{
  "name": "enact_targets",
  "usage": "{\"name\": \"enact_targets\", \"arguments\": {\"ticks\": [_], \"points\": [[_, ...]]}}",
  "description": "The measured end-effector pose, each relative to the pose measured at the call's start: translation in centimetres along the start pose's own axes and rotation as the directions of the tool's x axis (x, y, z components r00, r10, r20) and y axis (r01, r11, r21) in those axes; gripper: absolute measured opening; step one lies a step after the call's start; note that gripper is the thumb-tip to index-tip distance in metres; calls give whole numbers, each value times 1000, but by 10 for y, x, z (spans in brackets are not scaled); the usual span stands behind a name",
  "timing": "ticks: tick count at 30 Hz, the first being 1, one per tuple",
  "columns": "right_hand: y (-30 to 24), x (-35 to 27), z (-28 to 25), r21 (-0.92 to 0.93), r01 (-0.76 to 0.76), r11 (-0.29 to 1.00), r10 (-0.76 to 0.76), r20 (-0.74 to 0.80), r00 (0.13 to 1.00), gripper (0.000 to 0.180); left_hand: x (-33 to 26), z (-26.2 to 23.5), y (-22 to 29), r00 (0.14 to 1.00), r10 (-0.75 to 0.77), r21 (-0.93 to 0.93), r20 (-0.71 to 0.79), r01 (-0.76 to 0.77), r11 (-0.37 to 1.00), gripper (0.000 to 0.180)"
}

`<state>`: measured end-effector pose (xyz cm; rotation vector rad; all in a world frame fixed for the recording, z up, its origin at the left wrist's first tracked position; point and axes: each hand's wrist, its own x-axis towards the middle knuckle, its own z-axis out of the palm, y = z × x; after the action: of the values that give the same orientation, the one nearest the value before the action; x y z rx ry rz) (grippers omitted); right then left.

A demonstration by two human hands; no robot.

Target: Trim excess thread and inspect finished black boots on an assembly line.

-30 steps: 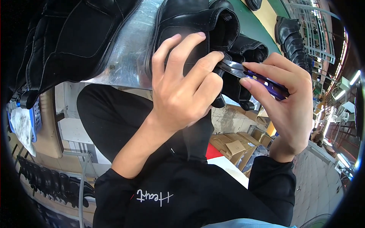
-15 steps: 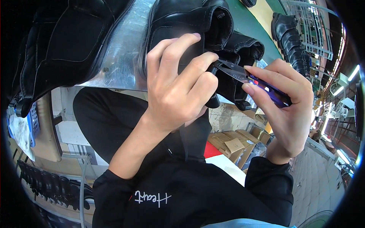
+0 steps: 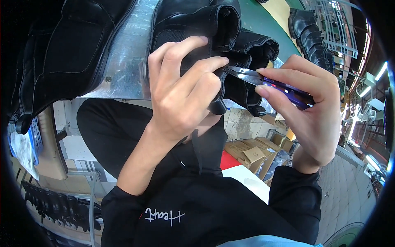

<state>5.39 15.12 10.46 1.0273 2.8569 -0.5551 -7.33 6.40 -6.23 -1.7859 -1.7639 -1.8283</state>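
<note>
Head view: right hand (image 3: pixel 306 111) around snips (image 3: pixel 267 82)

A: How is the light where I work?

B: Bright and even. Strip lamps (image 3: pixel 380 72) glow at the right rim, slightly blown out.

A: Any glare?

B: Yes. The metal table (image 3: pixel 123 53) under my boots (image 3: pixel 193 24) shines in a pale patch; the black leather stays dark, detail lost.

A: Sharpness?

B: My left hand (image 3: pixel 181 90) and right hand (image 3: pixel 306 111) are sharp. Straight lines bend toward the rim, and the corners go black.
</note>
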Motion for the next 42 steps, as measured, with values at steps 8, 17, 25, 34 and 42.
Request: {"name": "enact_targets", "arguments": {"ticks": [8, 17, 25, 34, 42], "points": [[0, 0, 1, -18, -2, 1000, 1, -17, 1000, 21, 0, -4, 1, 1000, -8, 6, 23, 7, 1000, 37], [1, 3, -7, -52, 10, 999, -8, 34, 999, 23, 0, -3, -2, 1000, 15, 5, 22, -15, 1000, 37], [-1, 7, -9, -77, 47, 996, -42, 73, 996, 24, -2, -1, -3, 999, 35, 10, 15, -35, 999, 39], [-10, 13, -11, -190, 102, 977, -87, 82, 993, 23, 0, -3, -1, 999, 26, 5, 34, -26, 1000, 39], [-6, 11, -19, -141, 98, 985, -87, 82, 993, 24, -1, -5, -1, 1000, 8, -13, 30, -8, 1000, 36]]}}
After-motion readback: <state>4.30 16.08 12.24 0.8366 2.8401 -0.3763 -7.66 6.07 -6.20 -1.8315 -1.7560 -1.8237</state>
